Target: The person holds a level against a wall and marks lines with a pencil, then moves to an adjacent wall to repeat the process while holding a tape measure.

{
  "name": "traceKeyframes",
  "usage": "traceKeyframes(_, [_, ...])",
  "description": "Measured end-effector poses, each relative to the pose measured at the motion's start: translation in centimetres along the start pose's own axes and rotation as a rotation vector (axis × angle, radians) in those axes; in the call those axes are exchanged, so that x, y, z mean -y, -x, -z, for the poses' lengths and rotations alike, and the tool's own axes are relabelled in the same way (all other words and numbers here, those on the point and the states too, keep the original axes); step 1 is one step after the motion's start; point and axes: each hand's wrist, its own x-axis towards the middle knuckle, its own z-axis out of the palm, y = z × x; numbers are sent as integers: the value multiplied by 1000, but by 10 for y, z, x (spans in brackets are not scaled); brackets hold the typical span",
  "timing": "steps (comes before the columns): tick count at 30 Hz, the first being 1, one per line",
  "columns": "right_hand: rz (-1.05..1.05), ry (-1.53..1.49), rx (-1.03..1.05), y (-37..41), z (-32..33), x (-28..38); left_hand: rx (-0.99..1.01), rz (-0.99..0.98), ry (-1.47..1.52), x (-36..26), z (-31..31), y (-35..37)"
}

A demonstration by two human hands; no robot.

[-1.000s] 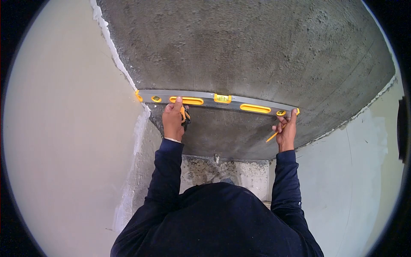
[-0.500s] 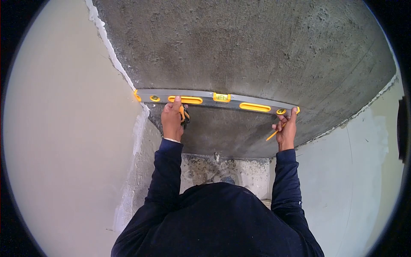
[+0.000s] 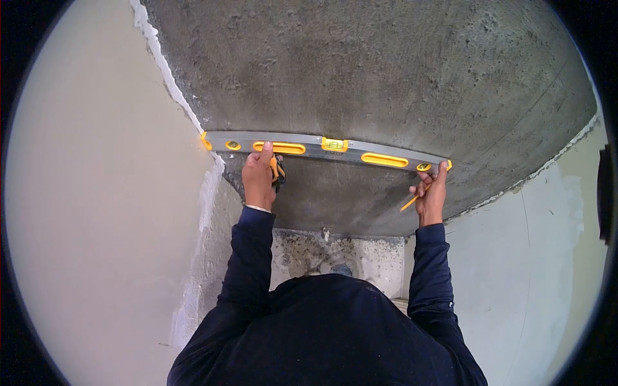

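A long grey spirit level (image 3: 311, 150) with yellow end caps, vials and handle slots lies across the dark cement wall, its left end at the corner. My left hand (image 3: 257, 182) is closed at the level's lower edge, thumb up over the left handle slot. In that same hand sits a yellow-and-black tape measure (image 3: 278, 172), partly hidden by the fingers. Near the level's right end, my right hand (image 3: 432, 196) holds it from below with the fingertips. A yellow pencil (image 3: 409, 202) is also gripped there, pointing down to the left.
A smooth pale wall (image 3: 103, 193) stands on the left, with a rough white edge along the corner. On the right is another light wall (image 3: 496, 257). Below the cement is a stained pale floor (image 3: 380, 254), partly covered by my dark-clothed body.
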Motion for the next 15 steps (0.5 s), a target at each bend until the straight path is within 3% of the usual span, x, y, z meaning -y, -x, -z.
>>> traceKeyframes(9, [1, 17, 67, 14, 6, 1, -30, -11, 25, 1, -3, 1])
traceKeyframes(11, [-91, 44, 136, 23, 24, -10, -25, -4, 11, 6, 0, -4])
traceKeyframes(15, [-229, 52, 62, 42, 35, -30, -39, -21, 40, -1, -6, 5])
